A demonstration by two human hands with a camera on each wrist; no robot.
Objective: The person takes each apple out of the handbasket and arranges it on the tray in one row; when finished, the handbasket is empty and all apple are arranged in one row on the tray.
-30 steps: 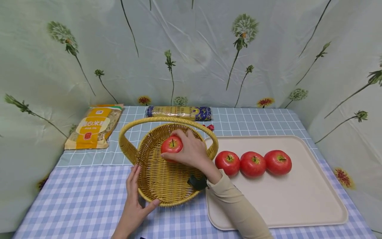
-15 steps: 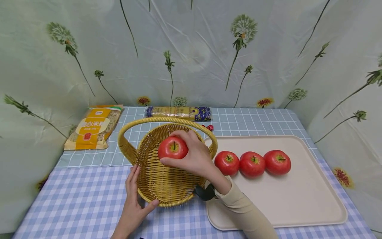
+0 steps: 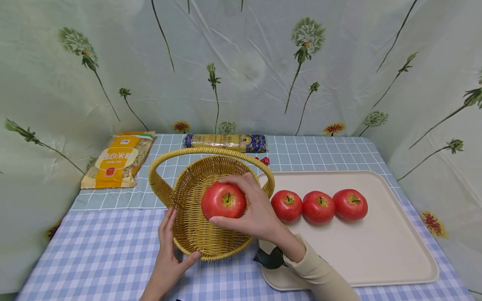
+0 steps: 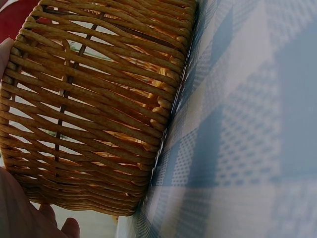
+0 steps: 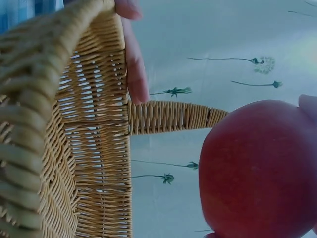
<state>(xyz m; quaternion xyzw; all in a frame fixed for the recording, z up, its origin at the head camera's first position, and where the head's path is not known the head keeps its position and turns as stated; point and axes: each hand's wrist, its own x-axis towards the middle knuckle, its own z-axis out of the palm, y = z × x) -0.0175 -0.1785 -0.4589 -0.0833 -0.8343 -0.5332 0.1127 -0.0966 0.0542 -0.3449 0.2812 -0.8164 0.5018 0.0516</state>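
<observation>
My right hand point(image 3: 257, 211) holds a red apple point(image 3: 223, 201) by its sides, thumb and fingers spread round it, stem up. The apple hangs above the yellow wicker basket point(image 3: 205, 240); in the right wrist view the apple point(image 5: 260, 171) appears large, clear of the rim. My left hand point(image 3: 169, 253) rests against the basket's left front side, its fairly straight fingers and thumb touching the rim. In the left wrist view the basket's woven wall point(image 4: 99, 109) stands on the checked cloth. No other apple shows inside the basket.
Right of the basket lies a beige tray point(image 3: 376, 251) bearing a row of three red apples point(image 3: 319, 207). An orange food bag point(image 3: 116, 161) sits back left. A blue-and-gold packet point(image 3: 226, 142) and a small red item point(image 3: 265, 160) lie behind the basket, whose handle point(image 3: 211, 150) arches up.
My right hand has lifted the apple up from inside the basket and drawn it toward me and slightly right. The left hand and basket have stayed in place.
</observation>
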